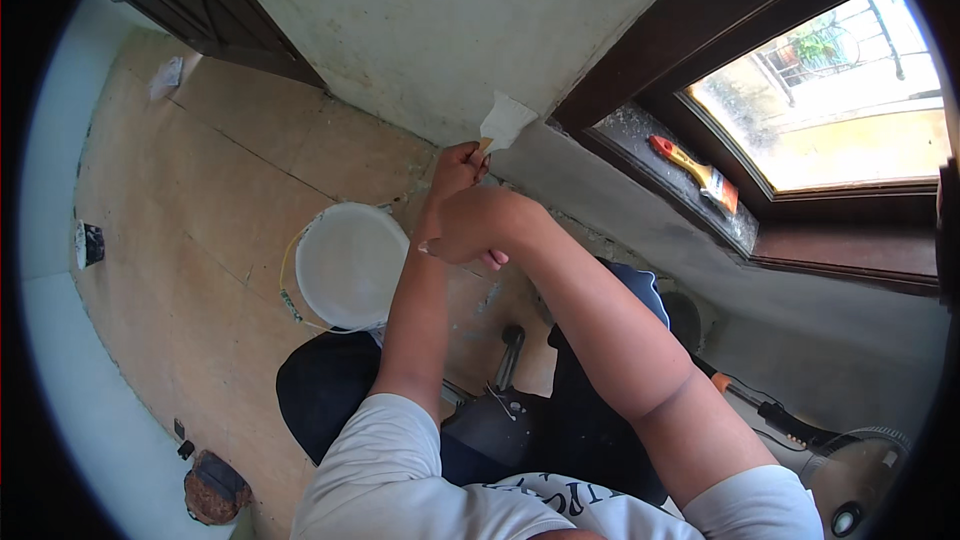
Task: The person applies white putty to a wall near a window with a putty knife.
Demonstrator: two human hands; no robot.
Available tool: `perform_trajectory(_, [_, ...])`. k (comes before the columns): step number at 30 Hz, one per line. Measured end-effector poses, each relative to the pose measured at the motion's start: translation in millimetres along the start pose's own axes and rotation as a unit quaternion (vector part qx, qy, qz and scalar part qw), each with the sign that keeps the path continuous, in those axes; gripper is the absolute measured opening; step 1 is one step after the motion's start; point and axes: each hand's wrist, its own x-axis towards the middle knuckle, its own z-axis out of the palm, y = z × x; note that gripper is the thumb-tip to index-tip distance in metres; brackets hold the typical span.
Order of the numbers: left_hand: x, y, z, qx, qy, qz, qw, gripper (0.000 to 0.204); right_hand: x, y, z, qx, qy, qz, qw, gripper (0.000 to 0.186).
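The broad white-bladed putty knife [505,122] with its short wooden handle points up and to the right, its long axis slanting from your fist toward the pale plastered wall [450,30], the blade flat against it. One knife, one round white plastic bucket [350,265] on the brown floor [200,230], one orange-handled paintbrush [695,172] on the window sill. Your left hand [457,168] is your grip, clamped on the handle; the blade juts just above it. Your right hand [470,230] rests curled below, on your left wrist.
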Motion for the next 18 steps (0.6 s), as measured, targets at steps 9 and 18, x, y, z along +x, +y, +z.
perform_trajectory(9, [-3,-75,6,0.072,0.038,-0.078,0.994,0.024,12,-21,-2,-0.03,0.018,-0.008,0.999,0.051])
perform_trajectory(18, [-53,25,32,0.196,0.201,0.021,0.96,0.022,-13,23,-8,0.057,-0.075,0.214,0.972,0.04])
